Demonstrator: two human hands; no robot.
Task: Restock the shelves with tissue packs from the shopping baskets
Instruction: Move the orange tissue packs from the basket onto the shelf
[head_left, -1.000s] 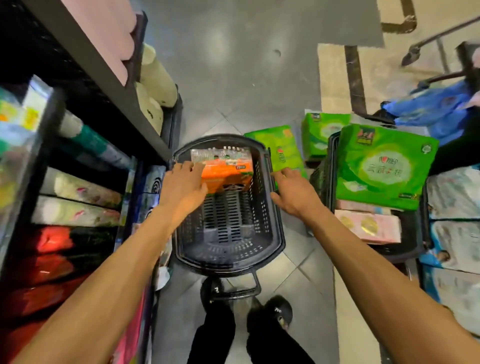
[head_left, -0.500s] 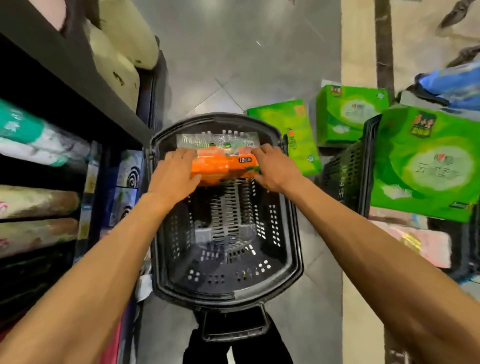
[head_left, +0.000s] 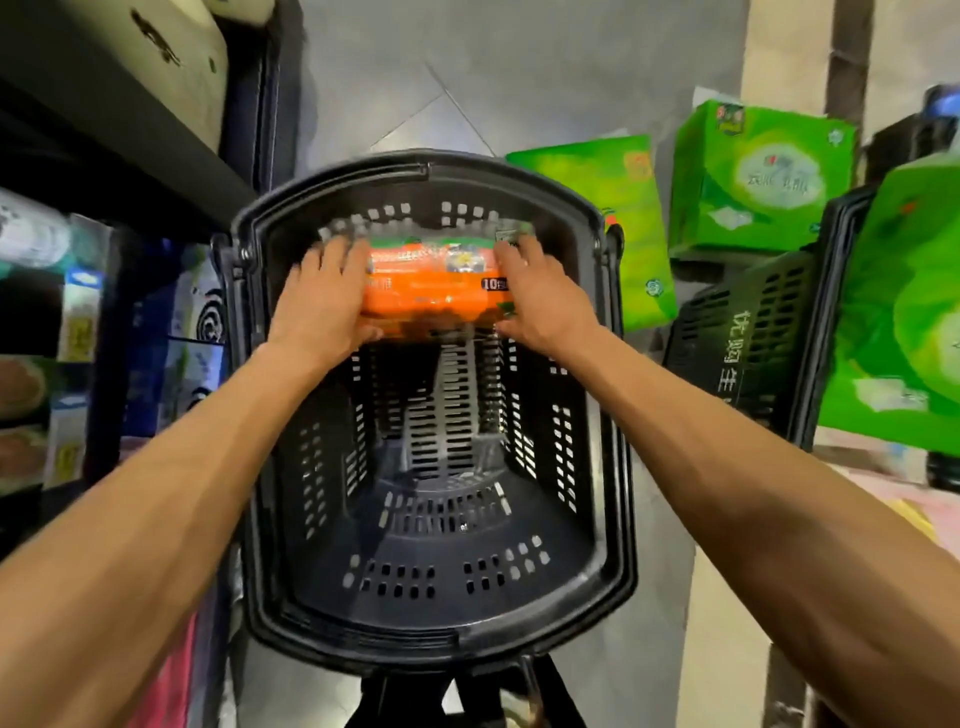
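Orange tissue pack (head_left: 434, 283) lies crosswise at the far end of the black shopping basket (head_left: 431, 639), and I have it by both ends. My left hand (head_left: 319, 306) wraps the left end, fingers curled over the top and thumb along the near edge. My right hand (head_left: 540, 301) grips the right end the same way. The view is smeared there, so I cannot tell whether the pack rests on the basket's bottom or hangs just clear of it. The basket stands on the grey floor (head_left: 415, 78), just beside the shelves (head_left: 130, 171) on my left. To my right a second black basket (head_left: 748, 332) holds a big green pack (head_left: 904, 312). Two smaller green packs (head_left: 613, 208) stand on the floor near the far ends of the baskets.
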